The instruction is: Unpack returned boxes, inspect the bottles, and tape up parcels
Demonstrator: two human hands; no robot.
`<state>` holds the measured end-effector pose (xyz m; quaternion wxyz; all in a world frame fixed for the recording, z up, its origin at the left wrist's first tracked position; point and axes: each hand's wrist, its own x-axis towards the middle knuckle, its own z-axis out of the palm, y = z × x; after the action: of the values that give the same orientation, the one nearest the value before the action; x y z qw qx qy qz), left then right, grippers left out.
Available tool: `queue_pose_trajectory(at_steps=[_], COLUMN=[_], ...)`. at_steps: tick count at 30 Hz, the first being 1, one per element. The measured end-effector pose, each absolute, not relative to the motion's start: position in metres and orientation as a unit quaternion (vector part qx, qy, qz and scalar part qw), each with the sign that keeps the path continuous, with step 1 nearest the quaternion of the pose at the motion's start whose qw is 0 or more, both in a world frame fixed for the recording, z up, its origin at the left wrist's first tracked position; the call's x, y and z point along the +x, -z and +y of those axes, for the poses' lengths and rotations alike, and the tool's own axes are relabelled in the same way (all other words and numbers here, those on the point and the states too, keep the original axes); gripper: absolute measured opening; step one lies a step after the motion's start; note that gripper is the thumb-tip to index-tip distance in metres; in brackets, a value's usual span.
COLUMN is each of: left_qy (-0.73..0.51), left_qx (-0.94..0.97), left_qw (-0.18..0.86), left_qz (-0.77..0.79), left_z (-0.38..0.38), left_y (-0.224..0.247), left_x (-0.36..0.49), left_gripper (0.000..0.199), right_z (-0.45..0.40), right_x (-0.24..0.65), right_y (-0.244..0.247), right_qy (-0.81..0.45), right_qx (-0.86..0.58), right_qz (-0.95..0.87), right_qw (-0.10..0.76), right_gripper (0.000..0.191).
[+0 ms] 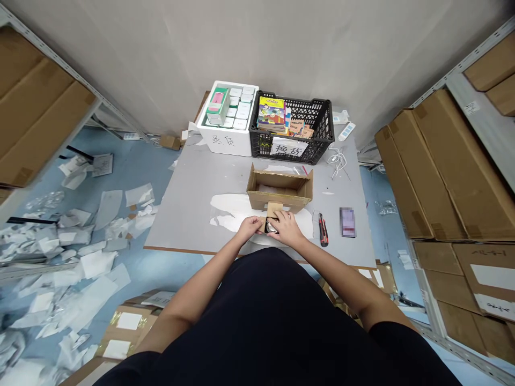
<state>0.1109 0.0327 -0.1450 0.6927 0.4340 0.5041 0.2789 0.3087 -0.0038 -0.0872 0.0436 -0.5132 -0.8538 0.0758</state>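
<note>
Dark shirt [257, 321]; below it, left hand [249, 226] and right hand [286, 228], both closed narrowly around small round metal object [272, 227], held together just before open cardboard box [279, 187].

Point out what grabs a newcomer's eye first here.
The left hand and right hand, at the near edge of the grey table, hold a small round metal object in front of an open cardboard box. Behind it stand a black plastic crate of books and a white foam box. Torn white paper scraps litter the blue floor at left.
</note>
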Motion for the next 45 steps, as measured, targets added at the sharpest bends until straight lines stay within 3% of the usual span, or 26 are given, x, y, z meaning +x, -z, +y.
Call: queue_pose_trajectory(at_steps=[6, 13, 29, 33, 38, 41, 45], left_qy=[-0.278, -0.279, -0.29, -0.294, -0.303, -0.297, -0.288], left_qx=[0.428, 0.429, 0.457, 0.464, 0.485, 0.54, 0.627], left_qw=[0.696, 0.696, 0.666, 0.658, 0.635, 0.599, 0.512], left_qz=[0.505, 0.503, 0.513, 0.516, 0.52, 0.512, 0.511], left_z=[0.033, 0.032, 0.029, 0.028, 0.023, 0.02, 0.02], left_y=[0.144, 0.143, 0.14, 0.138, 0.135, 0.136, 0.143], left_x=[0.11, 0.11, 0.118, 0.118, 0.118, 0.119, 0.124], left_gripper=[0.032, 0.033, 0.037, 0.037, 0.038, 0.036, 0.02], right_z=[-0.002, 0.001, -0.003, -0.005, -0.024, -0.031, -0.027], right_x=[0.313, 0.316, 0.317, 0.318, 0.322, 0.325, 0.322], right_y=[0.095, 0.106, 0.11, 0.112, 0.13, 0.14, 0.148], right_qy=[-0.096, -0.132, -0.161, -0.191, -0.342, -0.452, -0.457], right_qx=[-0.509, -0.521, -0.539, -0.577, -0.692, -0.658, -0.638], right_qz=[-0.855, -0.843, -0.821, -0.771, -0.496, -0.428, -0.444], right_qw=[0.027, 0.019, 0.093, 0.192, 0.398, 0.423, 0.433], right_gripper=[0.072, 0.048, 0.046, 0.048, 0.057, 0.055, 0.055])
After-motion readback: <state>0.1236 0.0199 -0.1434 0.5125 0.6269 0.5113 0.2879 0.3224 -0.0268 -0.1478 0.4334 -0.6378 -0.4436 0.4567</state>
